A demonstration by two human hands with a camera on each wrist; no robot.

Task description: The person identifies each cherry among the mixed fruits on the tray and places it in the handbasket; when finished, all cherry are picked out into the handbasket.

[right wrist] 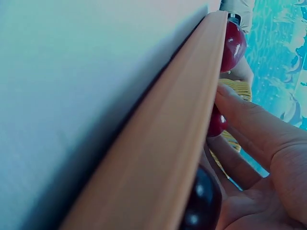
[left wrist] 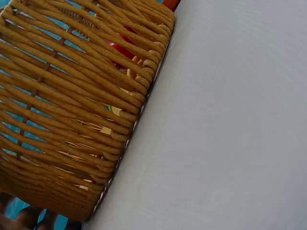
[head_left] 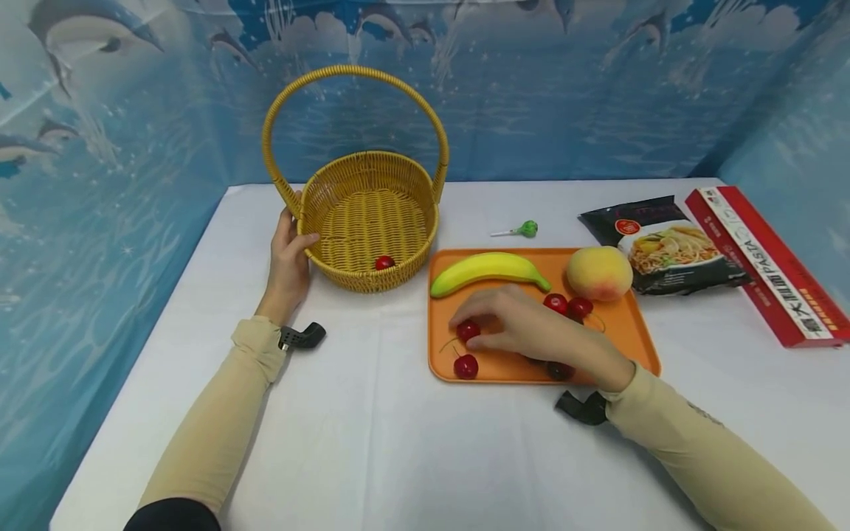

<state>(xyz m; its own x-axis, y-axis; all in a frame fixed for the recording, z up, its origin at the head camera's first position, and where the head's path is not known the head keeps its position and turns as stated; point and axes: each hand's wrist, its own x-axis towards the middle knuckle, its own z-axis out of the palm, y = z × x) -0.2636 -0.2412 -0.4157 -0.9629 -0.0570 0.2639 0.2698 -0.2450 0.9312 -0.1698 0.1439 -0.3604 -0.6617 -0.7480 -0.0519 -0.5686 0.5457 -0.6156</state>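
Note:
My left hand (head_left: 290,258) grips the left side of a yellow woven basket (head_left: 372,280), thumb over the rim and fingers outside. One red cherry (head_left: 384,262) lies inside near the front. The basket's wall (left wrist: 72,96) fills much of the left wrist view. Over the orange tray (head_left: 637,346), my right hand (head_left: 531,324) has its thumb and fingers curled round a red cherry (head_left: 468,330). Another cherry (head_left: 466,366) sits just in front of it. Beside the hand lie more red cherries (head_left: 555,303) and a dark cherry (head_left: 559,370); some are partly hidden by the hand.
On the tray are a banana (head_left: 488,271) at the back and a peach (head_left: 600,273) at the back right. A green lollipop (head_left: 527,228) lies behind it. To the right are a black noodle packet (head_left: 664,243) and a red pasta box (head_left: 777,265).

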